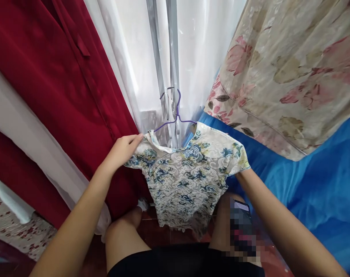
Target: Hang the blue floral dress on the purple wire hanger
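A floral blouse point(186, 181) in white, blue and yellow-green hangs in front of me on a purple hanger point(177, 115). The hanger's hook goes up to a grey metal bar with hooks. My left hand point(125, 150) is closed on the blouse's left shoulder by the neckline, thumb and fingers pinching the cloth. My right forearm point(258, 196) reaches up under the short sleeve point(235, 156) on the other side. That sleeve covers my right hand, so its fingers are hidden.
Red cloth point(68, 77) and white curtains point(134, 50) hang at the left and back. On the right are a rose-patterned beige cloth point(279, 77) and blue fabric point(313, 196). A phone-like object point(241, 227), partly pixelated, rests by my right thigh above a reddish floor.
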Available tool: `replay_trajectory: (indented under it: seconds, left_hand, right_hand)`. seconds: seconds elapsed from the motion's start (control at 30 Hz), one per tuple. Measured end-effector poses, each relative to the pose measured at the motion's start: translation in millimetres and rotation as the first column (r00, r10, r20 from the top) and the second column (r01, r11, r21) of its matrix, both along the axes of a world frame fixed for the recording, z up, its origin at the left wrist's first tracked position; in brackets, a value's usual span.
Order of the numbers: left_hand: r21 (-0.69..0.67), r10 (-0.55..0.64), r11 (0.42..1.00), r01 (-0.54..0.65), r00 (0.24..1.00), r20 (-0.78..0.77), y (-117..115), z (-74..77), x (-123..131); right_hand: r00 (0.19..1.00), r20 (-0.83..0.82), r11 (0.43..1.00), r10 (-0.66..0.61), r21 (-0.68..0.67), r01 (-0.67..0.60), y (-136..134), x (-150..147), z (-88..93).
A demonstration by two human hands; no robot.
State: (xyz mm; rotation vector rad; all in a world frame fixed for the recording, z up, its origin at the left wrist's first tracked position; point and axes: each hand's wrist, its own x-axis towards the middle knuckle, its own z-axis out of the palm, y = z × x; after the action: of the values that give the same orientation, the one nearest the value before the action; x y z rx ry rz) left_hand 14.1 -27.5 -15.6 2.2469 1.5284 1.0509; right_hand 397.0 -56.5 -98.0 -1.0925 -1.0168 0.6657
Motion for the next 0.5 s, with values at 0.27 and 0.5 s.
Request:
replay_trajectory:
  seconds: [0.27, 0.5]
  left_hand:
    - [-0.057, 0.104, 0.994, -0.091, 0.687, 0.719, -14, -12.4, -6]
    - [0.326, -0.156, 0.945, -0.028, 0.838, 0.523, -21, 56.2, 24]
  right_hand:
    - [0.944, -0.263, 0.974, 0.198, -0.053, -0.219, -39, 14, 24.3]
    - [0.897, -0.442, 1.000, 0.018, -0.013, -0.027, -60, -1, 43.3]
